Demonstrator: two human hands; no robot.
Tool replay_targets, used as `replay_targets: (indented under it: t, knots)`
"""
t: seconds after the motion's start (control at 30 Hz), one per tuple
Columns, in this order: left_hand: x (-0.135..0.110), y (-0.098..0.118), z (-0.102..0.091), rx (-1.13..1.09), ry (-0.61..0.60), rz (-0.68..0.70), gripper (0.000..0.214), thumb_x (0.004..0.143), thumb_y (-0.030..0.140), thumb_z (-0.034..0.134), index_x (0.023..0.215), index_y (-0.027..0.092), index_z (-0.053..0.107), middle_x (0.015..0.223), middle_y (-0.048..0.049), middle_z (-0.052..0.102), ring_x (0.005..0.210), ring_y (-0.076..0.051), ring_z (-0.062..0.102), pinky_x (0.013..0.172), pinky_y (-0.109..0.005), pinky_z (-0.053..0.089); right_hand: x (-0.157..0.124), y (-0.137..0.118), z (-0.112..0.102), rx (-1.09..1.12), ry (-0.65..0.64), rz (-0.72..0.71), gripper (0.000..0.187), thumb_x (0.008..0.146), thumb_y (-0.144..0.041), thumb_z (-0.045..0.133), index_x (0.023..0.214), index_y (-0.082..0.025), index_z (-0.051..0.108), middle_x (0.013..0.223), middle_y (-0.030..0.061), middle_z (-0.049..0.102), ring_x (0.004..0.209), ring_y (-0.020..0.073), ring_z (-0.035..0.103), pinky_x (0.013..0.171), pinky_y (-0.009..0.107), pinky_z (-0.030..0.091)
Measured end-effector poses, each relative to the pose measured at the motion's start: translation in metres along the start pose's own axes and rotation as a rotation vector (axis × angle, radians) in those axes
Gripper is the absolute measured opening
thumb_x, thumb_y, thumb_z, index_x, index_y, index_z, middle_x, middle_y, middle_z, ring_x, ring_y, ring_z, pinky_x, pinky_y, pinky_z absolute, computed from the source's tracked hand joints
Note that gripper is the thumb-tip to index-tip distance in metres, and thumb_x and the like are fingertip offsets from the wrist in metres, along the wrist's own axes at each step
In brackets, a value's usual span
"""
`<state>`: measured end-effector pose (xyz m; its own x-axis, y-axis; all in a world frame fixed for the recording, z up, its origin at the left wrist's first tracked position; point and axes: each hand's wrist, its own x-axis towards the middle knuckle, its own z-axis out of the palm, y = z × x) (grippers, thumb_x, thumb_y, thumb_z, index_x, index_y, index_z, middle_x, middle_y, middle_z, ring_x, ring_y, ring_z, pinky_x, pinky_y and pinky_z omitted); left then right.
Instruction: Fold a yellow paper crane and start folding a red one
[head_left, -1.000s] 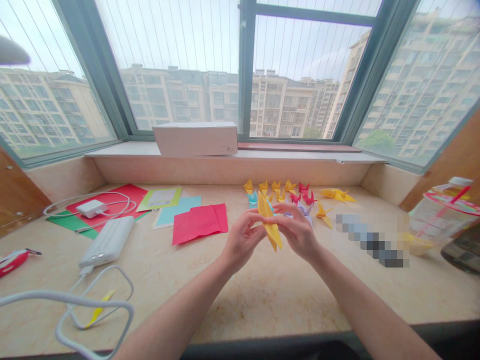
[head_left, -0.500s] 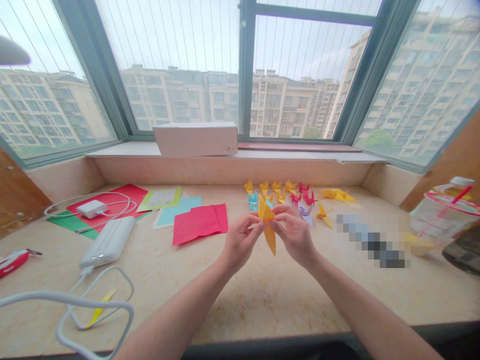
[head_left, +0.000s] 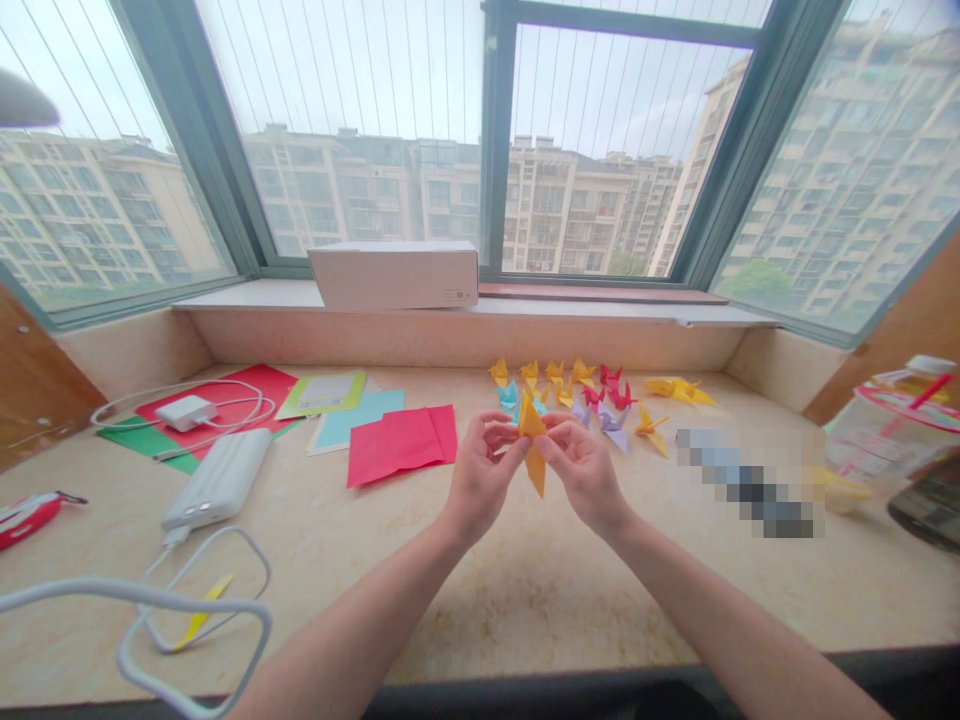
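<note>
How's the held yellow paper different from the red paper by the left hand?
The yellow paper is narrow and pointed; the red paper is wide and flatter. Left hand and right hand pinch the yellow paper; the red paper lies on the counter. Both look plain.

The folded yellow paper (head_left: 532,421) I'm looking at is slim and sharply creased, tapering to a point at either end. It stands nearly upright in the air, tilted slightly, its middle pinched between the left hand (head_left: 484,470) and right hand (head_left: 586,468).
</note>
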<state>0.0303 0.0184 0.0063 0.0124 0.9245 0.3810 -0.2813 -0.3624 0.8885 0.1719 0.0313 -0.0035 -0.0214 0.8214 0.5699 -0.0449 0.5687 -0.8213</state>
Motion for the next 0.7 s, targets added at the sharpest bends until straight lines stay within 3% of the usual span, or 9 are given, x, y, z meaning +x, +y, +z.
replay_targets:
  t: [0.1, 0.27, 0.53, 0.7]
  knots:
    - [0.0020, -0.0002, -0.0015, -0.006, 0.004, -0.013, 0.035, 0.078, 0.031, 0.076, 0.103, 0.021, 0.054, 0.084, 0.0002, 0.068, 0.083, -0.015, 0.067, 0.072, -0.024, 0.051, 0.0002, 0.0024, 0.0012, 0.093, 0.008, 0.040, 0.020, 0.083, -0.039, 0.070, 0.090, -0.024, 0.059, 0.102, 0.0058, 0.065, 0.093, 0.0194, 0.065, 0.084, 0.036, 0.055]
    - [0.0036, -0.0026, -0.0031, 0.001, 0.000, -0.029, 0.034, 0.078, 0.032, 0.076, 0.103, 0.017, 0.060, 0.083, -0.0021, 0.068, 0.082, -0.016, 0.067, 0.074, -0.026, 0.051, 0.0019, 0.0024, 0.0000, 0.157, 0.021, 0.131, 0.037, 0.078, -0.038, 0.075, 0.107, -0.025, 0.056, 0.089, 0.0033, 0.070, 0.085, 0.0196, 0.069, 0.081, 0.036, 0.057]
    - [0.0020, -0.0003, -0.0011, -0.037, -0.026, -0.063, 0.026, 0.080, 0.028, 0.074, 0.099, 0.015, 0.064, 0.091, -0.0055, 0.072, 0.087, -0.017, 0.067, 0.080, -0.030, 0.053, 0.0029, 0.0029, -0.0011, 0.168, 0.049, 0.110, 0.038, 0.075, -0.038, 0.079, 0.105, -0.026, 0.058, 0.085, 0.0011, 0.069, 0.079, 0.0172, 0.068, 0.076, 0.033, 0.058]
    - [0.0028, 0.0033, -0.0007, -0.076, 0.008, -0.103, 0.028, 0.079, 0.030, 0.074, 0.101, 0.015, 0.066, 0.101, -0.0087, 0.073, 0.091, -0.019, 0.068, 0.080, -0.030, 0.052, 0.0016, 0.0028, -0.0009, 0.103, -0.005, 0.067, 0.030, 0.075, -0.043, 0.078, 0.090, -0.023, 0.061, 0.089, 0.0042, 0.069, 0.083, 0.0190, 0.068, 0.077, 0.034, 0.058]
